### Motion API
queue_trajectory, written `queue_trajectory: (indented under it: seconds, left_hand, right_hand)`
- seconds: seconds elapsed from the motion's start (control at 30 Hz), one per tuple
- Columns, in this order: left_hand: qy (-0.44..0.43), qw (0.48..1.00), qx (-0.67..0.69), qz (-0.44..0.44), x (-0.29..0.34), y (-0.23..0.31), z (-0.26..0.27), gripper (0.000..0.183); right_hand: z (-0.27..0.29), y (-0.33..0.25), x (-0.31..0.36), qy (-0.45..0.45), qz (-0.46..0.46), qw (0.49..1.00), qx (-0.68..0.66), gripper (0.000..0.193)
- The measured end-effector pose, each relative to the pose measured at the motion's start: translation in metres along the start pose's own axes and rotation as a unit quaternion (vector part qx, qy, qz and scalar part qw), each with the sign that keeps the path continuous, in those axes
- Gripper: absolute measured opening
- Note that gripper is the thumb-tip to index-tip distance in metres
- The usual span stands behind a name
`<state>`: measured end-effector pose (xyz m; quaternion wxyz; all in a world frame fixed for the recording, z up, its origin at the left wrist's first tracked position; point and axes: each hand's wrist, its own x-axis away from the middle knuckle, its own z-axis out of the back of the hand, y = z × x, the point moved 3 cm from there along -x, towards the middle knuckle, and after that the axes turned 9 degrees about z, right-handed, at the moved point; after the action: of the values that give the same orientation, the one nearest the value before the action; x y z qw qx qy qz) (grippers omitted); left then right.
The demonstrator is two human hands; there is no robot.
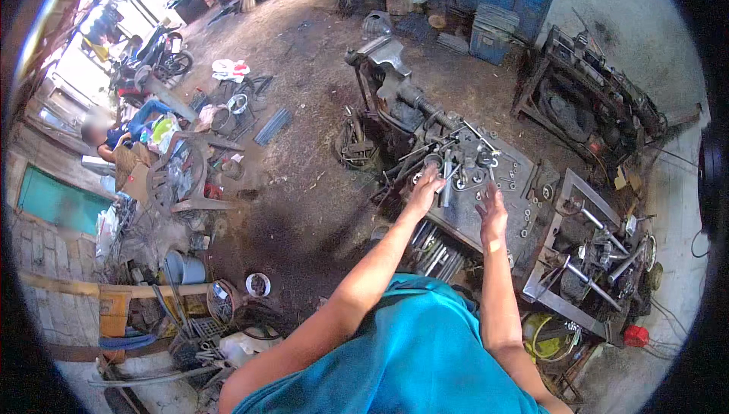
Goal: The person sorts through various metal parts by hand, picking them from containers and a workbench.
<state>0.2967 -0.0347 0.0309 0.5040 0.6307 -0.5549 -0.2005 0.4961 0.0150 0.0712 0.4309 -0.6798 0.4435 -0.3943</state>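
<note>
Both hands are held over a dark metal workbench (472,233) strewn with tools and small metal parts. My left hand (427,188) has its fingers stretched forward and apart, beside a short grey metal bar (446,192); whether it touches the bar I cannot tell. To its right, my right hand (493,217) is raised with fingers extended and thumb apart, and nothing shows in it. Several rings and nuts (525,223) lie on the bench to the right of that hand. Long-handled tools (433,144) are heaped beyond my left hand.
A large bench vise (402,84) stands at the bench's far end. On the right is a metal frame (566,224) with steel rods. A seated person (125,141) is at the far left among scattered parts. A small white bucket (258,285) sits on the floor.
</note>
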Motion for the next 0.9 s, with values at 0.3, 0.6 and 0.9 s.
queue_trajectory:
  seconds: [0.3, 0.6, 0.9]
  left_hand:
    - [-0.063, 0.997, -0.016, 0.046, -0.038, 0.027, 0.014, 0.075]
    - [-0.095, 0.993, -0.025, 0.072, -0.069, 0.069, 0.040, 0.074]
    - [-0.108, 0.988, -0.063, 0.093, -0.089, 0.072, 0.059, 0.073]
  right_hand:
    - [-0.022, 0.007, -0.033, 0.058, 0.010, 0.998, 0.005, 0.068]
    - [-0.045, 0.023, -0.066, 0.091, 0.034, 0.995, 0.003, 0.074]
    - [-0.076, 0.019, -0.068, 0.117, 0.034, 0.993, -0.008, 0.075]
